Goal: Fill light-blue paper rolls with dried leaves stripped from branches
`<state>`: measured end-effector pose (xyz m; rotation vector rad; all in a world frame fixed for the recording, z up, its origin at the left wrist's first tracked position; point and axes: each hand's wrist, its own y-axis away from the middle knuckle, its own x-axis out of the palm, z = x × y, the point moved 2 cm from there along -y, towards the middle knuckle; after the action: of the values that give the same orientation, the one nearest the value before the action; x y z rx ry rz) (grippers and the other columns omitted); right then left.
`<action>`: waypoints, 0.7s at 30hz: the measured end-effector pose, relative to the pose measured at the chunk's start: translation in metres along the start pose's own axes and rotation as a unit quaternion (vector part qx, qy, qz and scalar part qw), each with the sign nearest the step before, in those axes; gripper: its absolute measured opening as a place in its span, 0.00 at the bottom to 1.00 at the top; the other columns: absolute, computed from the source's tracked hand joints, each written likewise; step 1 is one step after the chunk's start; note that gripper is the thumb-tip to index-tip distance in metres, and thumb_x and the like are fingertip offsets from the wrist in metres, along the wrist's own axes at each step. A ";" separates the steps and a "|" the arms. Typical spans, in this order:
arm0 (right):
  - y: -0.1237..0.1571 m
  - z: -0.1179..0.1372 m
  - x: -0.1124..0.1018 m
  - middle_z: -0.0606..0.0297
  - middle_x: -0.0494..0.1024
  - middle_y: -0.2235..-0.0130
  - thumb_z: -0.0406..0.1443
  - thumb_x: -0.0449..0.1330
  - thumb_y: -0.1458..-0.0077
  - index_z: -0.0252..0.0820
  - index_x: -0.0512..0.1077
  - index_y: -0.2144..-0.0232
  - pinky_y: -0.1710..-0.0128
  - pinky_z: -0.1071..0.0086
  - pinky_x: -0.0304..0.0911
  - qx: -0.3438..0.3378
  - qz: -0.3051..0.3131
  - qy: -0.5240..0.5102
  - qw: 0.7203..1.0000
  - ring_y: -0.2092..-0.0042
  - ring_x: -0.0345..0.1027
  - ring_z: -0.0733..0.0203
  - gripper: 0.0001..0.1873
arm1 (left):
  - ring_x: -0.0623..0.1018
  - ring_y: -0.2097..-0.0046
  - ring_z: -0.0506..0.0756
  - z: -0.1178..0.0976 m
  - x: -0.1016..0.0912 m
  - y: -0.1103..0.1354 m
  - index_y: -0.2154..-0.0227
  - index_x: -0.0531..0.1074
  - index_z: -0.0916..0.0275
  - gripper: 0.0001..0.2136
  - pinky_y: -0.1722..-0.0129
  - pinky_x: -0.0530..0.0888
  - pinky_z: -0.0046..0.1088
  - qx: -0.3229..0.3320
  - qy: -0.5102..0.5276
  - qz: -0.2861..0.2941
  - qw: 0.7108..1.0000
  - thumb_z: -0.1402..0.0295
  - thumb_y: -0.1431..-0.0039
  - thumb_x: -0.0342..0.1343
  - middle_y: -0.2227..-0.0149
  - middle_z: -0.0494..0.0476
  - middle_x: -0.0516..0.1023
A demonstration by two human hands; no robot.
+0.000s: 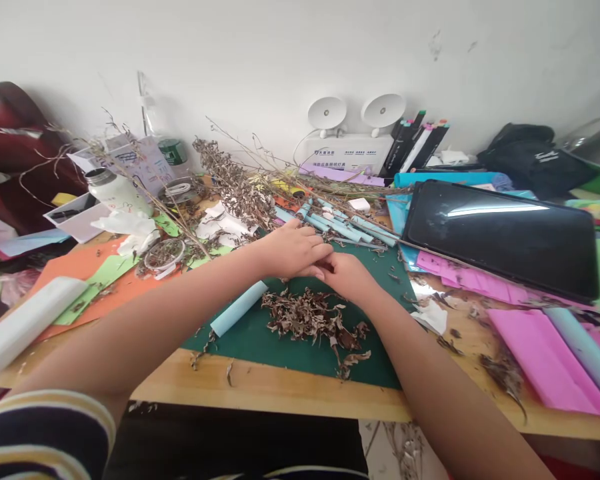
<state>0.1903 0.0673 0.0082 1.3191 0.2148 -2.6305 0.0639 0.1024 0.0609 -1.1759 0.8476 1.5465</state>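
My left hand [296, 251] and my right hand [349, 277] meet above the back part of a dark green mat [290, 367]. The left fingers lie bent over the right fingertips, both hands closed. Whatever is between them, if anything, is hidden by the fingers. Just in front of the hands, a loose heap of dry brown leaves [313, 317] lies on the mat. A light blue paper roll [239, 308] rests left of this heap. Behind the hands are several thinner blue paper tubes [337, 228], partly covered by the left hand.
Dried branches [235, 180] spread across the back. A black tablet [500, 237] lies at right over pink paper [545, 360]. A white bottle [115, 190] and a small leaf-filled dish [164, 255] stand left. A twin-lamp emergency light [347, 152] and markers [415, 143] are by the wall.
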 end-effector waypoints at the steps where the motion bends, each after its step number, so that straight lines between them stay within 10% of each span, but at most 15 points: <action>1: 0.001 0.000 -0.001 0.69 0.61 0.82 0.42 0.51 0.53 0.41 0.57 0.83 0.79 0.73 0.42 -0.002 0.002 0.001 1.000 0.79 0.51 0.68 0.14 | 0.68 0.64 0.56 0.003 0.005 -0.004 0.66 0.69 0.63 0.18 0.66 0.58 0.32 0.013 -0.008 0.022 1.000 0.54 0.45 0.44 0.67 0.59 0.72; 14: 0.001 -0.002 -0.004 0.73 0.55 0.84 0.40 0.49 0.51 0.41 0.53 0.84 0.78 0.74 0.42 -0.050 0.081 -0.021 0.995 0.80 0.49 0.70 0.14 | 0.67 0.67 0.54 0.025 -0.011 -0.014 0.80 0.68 0.62 0.12 0.72 0.59 0.30 0.087 0.009 0.117 0.989 0.64 0.45 0.47 0.74 0.59 0.71; 18: 0.003 -0.008 -0.003 0.73 0.54 0.83 0.41 0.48 0.50 0.41 0.52 0.84 0.78 0.74 0.43 -0.041 0.076 -0.025 0.996 0.80 0.48 0.69 0.15 | 0.66 0.72 0.52 0.051 -0.035 -0.005 0.81 0.67 0.64 0.12 0.77 0.57 0.26 -0.005 -0.095 0.137 0.986 0.67 0.46 0.46 0.77 0.56 0.69; 21: 0.001 -0.006 0.000 0.72 0.56 0.81 0.43 0.46 0.49 0.42 0.54 0.81 0.77 0.74 0.44 -0.042 0.064 -0.035 0.996 0.78 0.50 0.69 0.15 | 0.63 0.77 0.49 0.056 -0.055 0.014 0.85 0.63 0.65 0.19 0.79 0.55 0.24 -0.103 -0.097 0.049 0.989 0.62 0.43 0.41 0.81 0.53 0.65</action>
<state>0.1953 0.0674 0.0039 1.1727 0.2192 -2.5262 0.0383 0.1342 0.1290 -1.1204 0.6369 1.8316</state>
